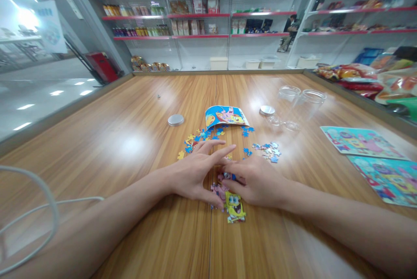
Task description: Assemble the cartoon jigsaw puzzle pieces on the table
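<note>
Jigsaw pieces lie on the wooden table (156, 235) before me. My left hand (192, 172) is spread, its thumb beside a pink joined section (219, 192) of the puzzle. My right hand (257, 179) has its fingers closed on a puzzle piece (229, 176) with a small cartoon face, at the top of that section; the fingers partly hide it. Just below sits a joined yellow section (235, 206) showing a smiling cartoon face. Past my hands, loose blue and yellow pieces (192, 139) are scattered, and paler pieces (272, 151) lie to the right.
A curved picture card (226, 115) stands behind the loose pieces. Two clear jars (309, 103) and a metal lid (267, 110) are at the right; another lid (176, 119) is at the left. Picture sheets (365, 142) lie far right. A white cable (48, 203) loops at my left.
</note>
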A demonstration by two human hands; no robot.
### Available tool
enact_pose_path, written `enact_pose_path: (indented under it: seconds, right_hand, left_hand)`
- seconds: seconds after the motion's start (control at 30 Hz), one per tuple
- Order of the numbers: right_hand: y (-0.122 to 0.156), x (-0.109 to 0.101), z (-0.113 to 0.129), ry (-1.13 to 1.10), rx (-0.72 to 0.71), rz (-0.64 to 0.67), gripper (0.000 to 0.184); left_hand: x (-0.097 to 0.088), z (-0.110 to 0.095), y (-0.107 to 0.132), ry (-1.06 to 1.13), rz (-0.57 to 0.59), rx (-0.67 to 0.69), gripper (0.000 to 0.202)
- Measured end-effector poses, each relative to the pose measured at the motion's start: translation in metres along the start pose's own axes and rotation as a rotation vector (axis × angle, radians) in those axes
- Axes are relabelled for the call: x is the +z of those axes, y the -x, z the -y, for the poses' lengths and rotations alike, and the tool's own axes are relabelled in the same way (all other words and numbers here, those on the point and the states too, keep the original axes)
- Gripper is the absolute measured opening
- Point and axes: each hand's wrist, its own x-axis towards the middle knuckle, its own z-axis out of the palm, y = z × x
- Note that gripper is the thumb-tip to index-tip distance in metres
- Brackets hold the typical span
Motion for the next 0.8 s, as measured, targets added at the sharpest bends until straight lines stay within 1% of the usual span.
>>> enact_pose_path:
  seconds: [0.1,0.17,0.27,0.33,0.47,0.57,0.7,0.8]
  right_hand:
    - [0.0,-0.002,-0.001,0.011,0.006,0.032,0.017]
    - [0.0,-0.003,0.0,0.006,0.009,0.032,0.016]
    - [0.001,-0.005,0.0,-0.007,0.016,0.041,0.015]
    - [0.002,-0.005,0.001,-0.019,0.001,0.045,0.013]
    - [0.004,-0.007,0.0,-0.053,-0.073,0.02,0.013]
    - [0.005,-0.009,0.0,-0.075,-0.127,0.013,0.012]
    - [0.008,-0.011,0.001,-0.125,-0.171,0.087,0.011]
    - [0.011,-0.01,0.002,-0.138,-0.22,0.136,0.013]
  left_hand:
    - [-0.002,-0.002,0.0,-0.014,-0.006,0.011,0.123]
    - [-0.004,-0.003,0.0,-0.012,-0.006,0.052,0.113]
    - [-0.009,-0.005,0.001,0.044,-0.037,0.131,0.094]
    - [-0.01,-0.006,0.002,0.07,-0.044,0.148,0.091]
    - [-0.01,-0.006,0.002,0.062,0.021,0.122,0.093]
    - [-0.01,-0.006,0.001,0.057,0.048,0.11,0.089]
    - [-0.011,-0.007,0.0,0.07,0.061,0.133,0.082]
    - [-0.012,-0.008,-0.002,0.066,0.092,0.161,0.067]
